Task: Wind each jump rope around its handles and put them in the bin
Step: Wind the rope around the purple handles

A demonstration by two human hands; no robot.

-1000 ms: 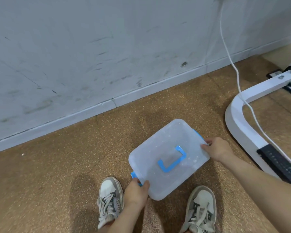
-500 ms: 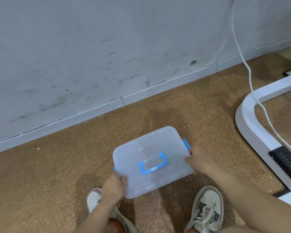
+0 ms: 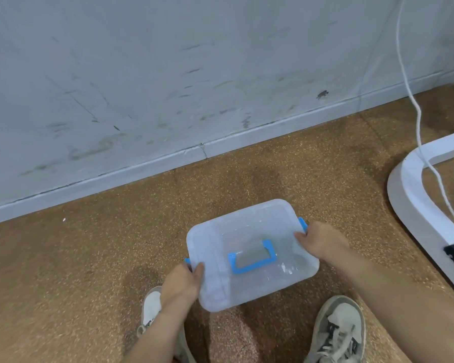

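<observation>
Both hands are on the bin (image 3: pixel 252 252) here, a clear plastic box with its lid on and a blue handle (image 3: pixel 252 258) lying flat across the top. The left hand (image 3: pixel 181 286) clamps the bin's near-left end, thumb over the lid edge, right by a blue latch (image 3: pixel 187 261). The right hand (image 3: pixel 320 242) grips the opposite end, fingers curled at the other blue latch (image 3: pixel 303 224). The bin sits low over the brown speckled floor (image 3: pixel 76 271), just ahead of two grey sneakers: one (image 3: pixel 151 307) partly behind the left wrist, the other (image 3: pixel 338 328) below the bin's right end. Whether it touches the floor, I cannot tell. Beyond the bin runs a scuffed pale wall (image 3: pixel 168 74). Off to the bin's right curves a white frame (image 3: pixel 414 205), with a white cable (image 3: pixel 418 121) hanging down across it.
</observation>
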